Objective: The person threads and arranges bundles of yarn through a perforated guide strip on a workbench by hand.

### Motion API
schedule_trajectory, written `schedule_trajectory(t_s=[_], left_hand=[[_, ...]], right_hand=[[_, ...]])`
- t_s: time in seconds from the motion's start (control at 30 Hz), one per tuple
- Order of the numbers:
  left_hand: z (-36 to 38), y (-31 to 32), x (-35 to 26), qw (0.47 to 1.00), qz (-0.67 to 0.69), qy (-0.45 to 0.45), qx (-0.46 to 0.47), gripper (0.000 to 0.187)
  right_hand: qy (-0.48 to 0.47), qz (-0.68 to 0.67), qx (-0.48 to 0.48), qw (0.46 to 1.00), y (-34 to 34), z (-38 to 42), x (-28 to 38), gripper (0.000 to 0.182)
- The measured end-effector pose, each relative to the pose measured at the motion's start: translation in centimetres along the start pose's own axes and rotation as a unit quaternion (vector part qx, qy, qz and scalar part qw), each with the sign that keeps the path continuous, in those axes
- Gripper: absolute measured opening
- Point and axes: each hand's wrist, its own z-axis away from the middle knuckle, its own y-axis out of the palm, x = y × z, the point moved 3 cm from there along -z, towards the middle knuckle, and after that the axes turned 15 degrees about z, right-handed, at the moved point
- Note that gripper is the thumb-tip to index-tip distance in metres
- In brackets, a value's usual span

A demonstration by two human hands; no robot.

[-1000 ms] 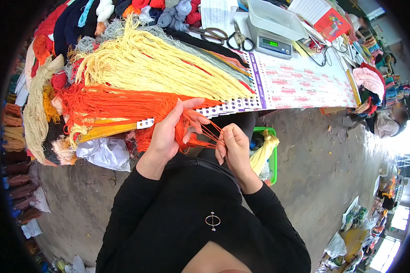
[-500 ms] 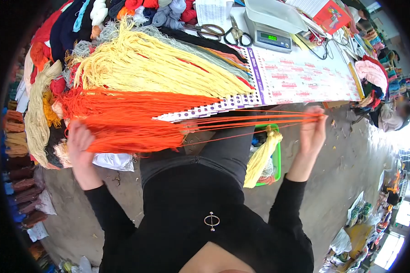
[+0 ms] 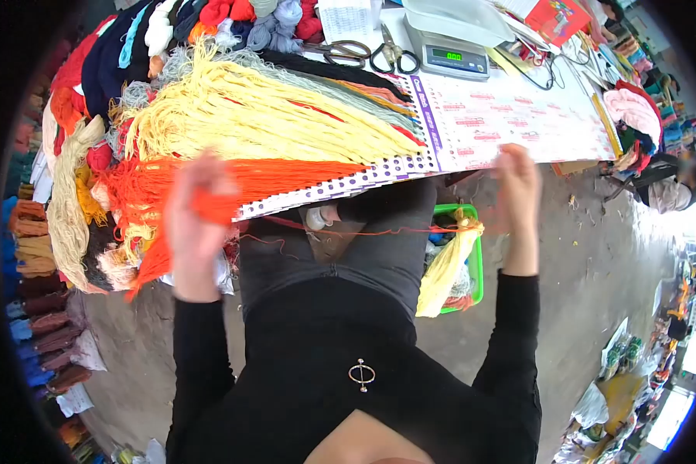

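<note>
My left hand, blurred by motion, grips a bundle of orange-red threads at the table's near edge. My right hand is raised off the table's front edge with its fingers curled together; a faint reddish thread shows beside them. A thin, slack orange-red strand crosses above my lap between the hands. More orange-red threads lie flat over a white card strip with purple dots. Behind them spreads a wide fan of pale yellow threads.
Two pairs of scissors lie near a digital scale bearing a clear tray. A green basket with yellow yarn stands below the table. Coloured skeins crowd the left; a person is at far right.
My left hand has moved right with the orange-red bundle, now gathered and partly hidden. My right hand has shifted slightly left and up. The taut threads between the hands have given way to a slack strand.
</note>
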Motion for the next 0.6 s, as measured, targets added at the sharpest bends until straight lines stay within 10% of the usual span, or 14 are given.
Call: schedule_trajectory(t_s=[0.13,0.27,0.6], left_hand=[[-1.2,1.5,11.3,0.951,-0.168,-0.256,0.049,0.045],[-2.7,1.5,17.0,0.908,-0.167,-0.383,-0.025,0.049],[-5.1,1.1,19.9,0.869,-0.300,-0.389,-0.056,0.030]], right_hand=[[-0.017,0.051,0.239,0.970,9.7,1.4,0.3,0.022],[-0.019,0.091,0.260,0.961,14.0,1.0,-2.5,0.013],[-0.068,0.228,0.215,0.947,14.0,0.8,-1.8,0.021]])
